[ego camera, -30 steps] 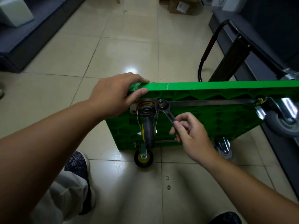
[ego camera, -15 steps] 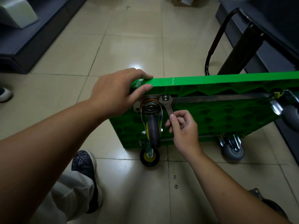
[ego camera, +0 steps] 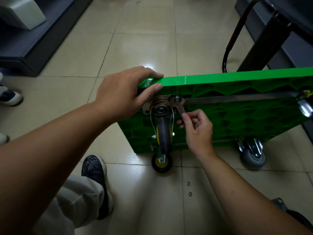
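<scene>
Wrench point(ego camera: 179, 106) handle mostly hidden under the right hand point(ego camera: 198, 131); only the head and a short neck show. Fingertips bunched, so exact finger placement is hard to read, but the grip is closed, pinching the handle between thumb and fingers. Left hand point(ego camera: 122, 94) grip closed over the top corner of the green cart platform point(ego camera: 237, 78): thumb on the near face, the other fingers over the top edge, and part of the corner is covered by them. The platform stands on its side on the floor, with its right end cut off by the frame. Upper right caster point(ego camera: 304, 108) only partly in view. Cart handle point(ego camera: 232, 44) runs up out of frame. Dark object at bottom right, cannot tell what.

Wrench: flat silver metal, its head seated on a bolt point(ego camera: 177, 99) at the right corner of the caster plate, near the platform's top edge, with the handle angled down and right. Just left of it is the swivel caster point(ego camera: 164, 133): dark tyre, yellow hub, silver fork. A steel bar point(ego camera: 237, 99) runs right from the bolt. Two small washers point(ego camera: 188, 183) lie on the tiles below.
</scene>
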The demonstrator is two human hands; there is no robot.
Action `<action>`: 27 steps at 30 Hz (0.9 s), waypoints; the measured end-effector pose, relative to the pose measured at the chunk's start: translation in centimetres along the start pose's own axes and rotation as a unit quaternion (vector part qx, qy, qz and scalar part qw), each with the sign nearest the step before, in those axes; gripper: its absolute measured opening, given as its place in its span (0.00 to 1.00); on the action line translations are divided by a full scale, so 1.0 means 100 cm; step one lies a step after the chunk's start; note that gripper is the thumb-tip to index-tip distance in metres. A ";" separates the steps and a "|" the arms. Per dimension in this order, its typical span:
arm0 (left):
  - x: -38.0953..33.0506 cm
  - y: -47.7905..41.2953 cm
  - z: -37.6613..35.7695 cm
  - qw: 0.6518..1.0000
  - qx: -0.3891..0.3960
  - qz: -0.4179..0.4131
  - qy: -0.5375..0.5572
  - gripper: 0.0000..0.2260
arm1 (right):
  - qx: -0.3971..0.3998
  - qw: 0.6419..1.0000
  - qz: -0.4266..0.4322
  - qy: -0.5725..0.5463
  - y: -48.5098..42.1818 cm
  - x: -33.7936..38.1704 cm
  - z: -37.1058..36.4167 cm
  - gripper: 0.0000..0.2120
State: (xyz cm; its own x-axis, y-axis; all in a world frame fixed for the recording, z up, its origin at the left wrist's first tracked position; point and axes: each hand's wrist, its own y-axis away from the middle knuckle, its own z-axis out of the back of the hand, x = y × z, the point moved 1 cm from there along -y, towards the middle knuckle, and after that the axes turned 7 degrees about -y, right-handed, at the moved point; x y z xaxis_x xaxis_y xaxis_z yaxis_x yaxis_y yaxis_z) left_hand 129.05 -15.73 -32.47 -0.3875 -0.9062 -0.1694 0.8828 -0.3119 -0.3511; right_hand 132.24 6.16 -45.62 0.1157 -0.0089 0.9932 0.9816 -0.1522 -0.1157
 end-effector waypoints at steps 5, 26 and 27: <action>0.001 -0.001 0.000 1.000 -0.001 -0.002 -0.002 0.20 | 0.016 0.994 0.055 0.097 -0.012 0.010 0.023 0.11; 0.000 0.001 0.000 1.000 -0.004 -0.004 0.010 0.19 | 0.138 0.748 0.219 0.611 -0.044 0.152 0.048 0.16; 0.000 0.001 0.000 1.000 -0.005 -0.003 0.012 0.18 | 0.156 0.738 0.230 0.615 -0.039 0.153 0.051 0.16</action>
State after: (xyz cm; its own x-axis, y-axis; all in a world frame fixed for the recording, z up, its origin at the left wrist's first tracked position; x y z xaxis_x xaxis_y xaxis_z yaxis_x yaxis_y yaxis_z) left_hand 129.17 -15.77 -32.48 -0.3999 -0.8969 -0.1887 0.8776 -0.3153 -0.3612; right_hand 130.98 11.61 -30.05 0.4098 -0.9085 0.0824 0.8911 0.3793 -0.2492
